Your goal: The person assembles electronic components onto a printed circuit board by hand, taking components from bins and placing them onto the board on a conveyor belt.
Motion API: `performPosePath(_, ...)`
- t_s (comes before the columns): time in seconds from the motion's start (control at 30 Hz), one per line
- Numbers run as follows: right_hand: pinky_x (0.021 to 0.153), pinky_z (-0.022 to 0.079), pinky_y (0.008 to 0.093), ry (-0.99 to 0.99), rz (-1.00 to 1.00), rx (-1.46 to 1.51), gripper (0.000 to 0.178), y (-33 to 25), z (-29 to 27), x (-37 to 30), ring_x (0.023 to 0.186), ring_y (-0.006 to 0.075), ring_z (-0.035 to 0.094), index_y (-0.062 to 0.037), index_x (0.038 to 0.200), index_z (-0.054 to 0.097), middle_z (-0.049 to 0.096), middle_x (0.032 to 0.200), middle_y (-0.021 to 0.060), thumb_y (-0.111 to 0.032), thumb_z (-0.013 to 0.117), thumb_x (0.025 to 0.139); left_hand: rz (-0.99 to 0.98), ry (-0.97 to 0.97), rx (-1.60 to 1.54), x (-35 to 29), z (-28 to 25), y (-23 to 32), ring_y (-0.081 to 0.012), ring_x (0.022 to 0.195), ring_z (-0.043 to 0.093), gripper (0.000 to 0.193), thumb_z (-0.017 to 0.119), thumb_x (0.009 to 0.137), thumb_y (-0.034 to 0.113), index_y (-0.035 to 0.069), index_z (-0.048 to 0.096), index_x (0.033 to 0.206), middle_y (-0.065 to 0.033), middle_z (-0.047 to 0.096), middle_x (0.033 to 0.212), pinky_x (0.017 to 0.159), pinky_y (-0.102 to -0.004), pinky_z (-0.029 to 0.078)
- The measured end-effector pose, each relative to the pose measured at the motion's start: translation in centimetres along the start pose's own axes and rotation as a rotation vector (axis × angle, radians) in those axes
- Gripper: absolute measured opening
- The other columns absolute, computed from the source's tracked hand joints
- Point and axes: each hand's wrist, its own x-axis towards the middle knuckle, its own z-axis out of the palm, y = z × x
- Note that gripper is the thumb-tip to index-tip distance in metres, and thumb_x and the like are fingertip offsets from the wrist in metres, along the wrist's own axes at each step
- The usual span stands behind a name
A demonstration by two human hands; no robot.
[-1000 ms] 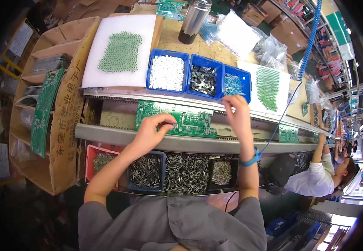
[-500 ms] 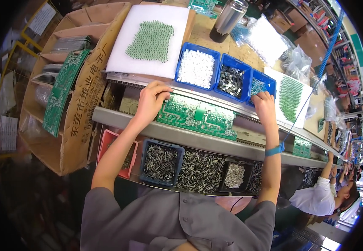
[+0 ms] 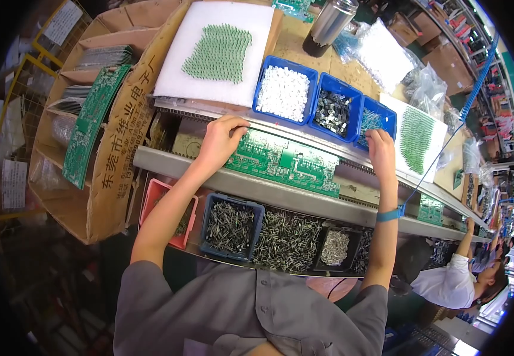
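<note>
A green circuit board (image 3: 283, 160) lies in the metal conveyor rail in front of me. My left hand (image 3: 222, 142) is closed in a pinch at the board's upper left corner; what its fingertips hold, if anything, is too small to make out. My right hand (image 3: 380, 151), with a blue band on its wrist, is at the near edge of a blue bin (image 3: 391, 126) of thin teal leaded parts. Its fingers are bent together over the bin, their tips partly hidden. Beside that bin stand a blue bin of black-and-silver parts (image 3: 331, 111) and one of white parts (image 3: 282, 95).
White foam sheets (image 3: 171, 65) with rows of green parts flank the bins. Below the rail are a dark blue bin (image 3: 231, 228), loose metal-legged parts (image 3: 286, 240) and a red bin (image 3: 189, 222). A carton (image 3: 106, 196) holds boards at left. A co-worker (image 3: 447, 282) sits at right.
The whole view has shifted slightly. My right hand's fingers have drawn a little to the right within the teal-parts bin. My left hand stays at the board's corner.
</note>
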Motion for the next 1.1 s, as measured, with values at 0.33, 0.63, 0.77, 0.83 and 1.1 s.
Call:
performPosePath(0.33,0.075,0.046,0.0392,0.014,0.003,-0.007,0.017,0.16,0.23,-0.12,0.083,0.0311,0.059,-0.002,0.09,0.065,0.063,0.088,0.0121,0.004,0.058,0.075,-0.013,0.002,0.021,0.04,-0.06,0.19,-0.0232,0.068,0.061,0.012,0.064,0.08,0.001,-0.002,0.067,0.092,-0.0138,0.066,0.089,0.063,-0.0306,0.049)
performPosePath(0.63,0.076,0.046,0.0385,0.028,-0.006,-0.007,0.019,0.14,0.22,-0.33,0.082,0.0303,0.059,-0.0023,0.091,0.066,0.063,0.089,0.0117,0.004,0.058,0.076,-0.025,0.031,-0.02,-0.03,0.1,-0.6,-0.0237,0.072,0.064,0.013,0.065,0.08,0.001,-0.002,0.068,0.092,-0.014,0.067,0.089,0.064,-0.0303,0.05)
performPosePath(0.77,0.075,0.046,0.0386,0.041,0.0,0.002,0.018,0.14,0.15,-0.44,0.083,0.0298,0.058,-0.0031,0.091,0.066,0.063,0.089,0.0111,0.003,0.058,0.076,-0.038,0.027,-0.04,-0.06,0.11,-0.6,-0.0238,0.072,0.064,0.013,0.065,0.079,0.0,-0.002,0.068,0.091,-0.0137,0.067,0.09,0.064,-0.0303,0.05)
performPosePath(0.83,0.075,0.045,0.0384,0.04,0.006,0.002,0.018,0.13,0.11,-0.48,0.083,0.0291,0.058,-0.0036,0.091,0.066,0.063,0.089,0.0105,0.003,0.059,0.076,-0.018,0.028,-0.02,-0.06,0.08,-0.3,-0.0241,0.072,0.064,0.012,0.065,0.079,0.0,-0.002,0.068,0.091,-0.0137,0.067,0.09,0.064,-0.0303,0.05)
performPosePath(1.1,0.076,0.04,0.0357,0.117,0.003,-0.06,0.015,-0.16,-0.55,-0.59,0.085,0.0235,0.057,-0.0081,0.09,0.066,0.064,0.089,0.0047,-0.001,0.062,0.077,0.068,0.046,0.054,-0.15,0.1,-0.04,-0.0251,0.071,0.063,0.012,0.066,0.079,-0.001,-0.002,0.068,0.091,-0.0134,0.067,0.089,0.063,-0.0305,0.049)
